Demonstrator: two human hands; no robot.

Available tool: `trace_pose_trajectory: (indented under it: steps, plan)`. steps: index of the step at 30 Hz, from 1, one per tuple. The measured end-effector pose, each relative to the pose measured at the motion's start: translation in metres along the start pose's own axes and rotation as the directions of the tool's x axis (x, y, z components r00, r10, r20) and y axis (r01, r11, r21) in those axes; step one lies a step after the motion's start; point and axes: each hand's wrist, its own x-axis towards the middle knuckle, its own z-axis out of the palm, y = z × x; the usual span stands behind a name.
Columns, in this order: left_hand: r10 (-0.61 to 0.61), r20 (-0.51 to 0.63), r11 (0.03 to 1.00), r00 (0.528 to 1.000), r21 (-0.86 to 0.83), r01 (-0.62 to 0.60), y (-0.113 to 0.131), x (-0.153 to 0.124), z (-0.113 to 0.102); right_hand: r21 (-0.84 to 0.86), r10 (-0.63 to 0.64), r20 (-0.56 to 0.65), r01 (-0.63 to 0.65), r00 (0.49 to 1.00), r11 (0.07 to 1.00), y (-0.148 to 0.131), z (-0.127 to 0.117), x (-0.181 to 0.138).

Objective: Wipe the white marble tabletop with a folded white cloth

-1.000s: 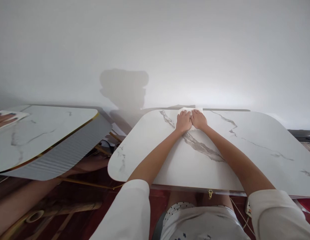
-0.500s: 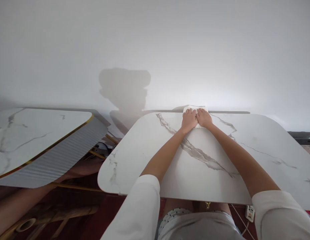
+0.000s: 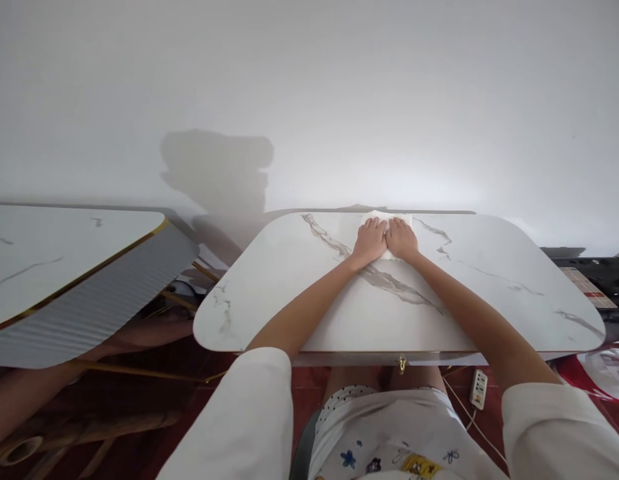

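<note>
A white cloth (image 3: 389, 254) lies on the marble-patterned tabletop (image 3: 339, 320), near its far edge by the wall. My left hand (image 3: 370, 241) presses down on the cloth's left part, its fingers bent a little over it. Beside it, my right hand (image 3: 402, 239) bears on the right part in the same way. The two hands meet at the thumbs, and both arms reach straight forward. Most of the cloth is hidden beneath the palms; its white edge shows beyond the fingertips and between the wrists.
A second marble-patterned table (image 3: 79, 247) with a gold edge and ribbed side stands at left. Another person's arm (image 3: 44, 393) shows below it. A power strip (image 3: 478, 389) lies below the tabletop at right. A black object (image 3: 599, 273) sits beyond the right edge. The wall (image 3: 389, 100) rises behind.
My view has shifted, showing more of the tabletop's right end and my lap. Both hands have drawn the cloth slightly back from the far edge towards me.
</note>
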Motion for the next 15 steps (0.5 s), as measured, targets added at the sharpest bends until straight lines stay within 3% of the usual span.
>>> trace_pose_trajectory:
  steps: [15]
  plan:
    - [0.062,0.003,0.998,0.998,0.025,-0.062,0.013,-0.083,-0.029,0.033,0.003,-0.008,-0.002,1.000,0.999,-0.043,-0.019,-0.088]
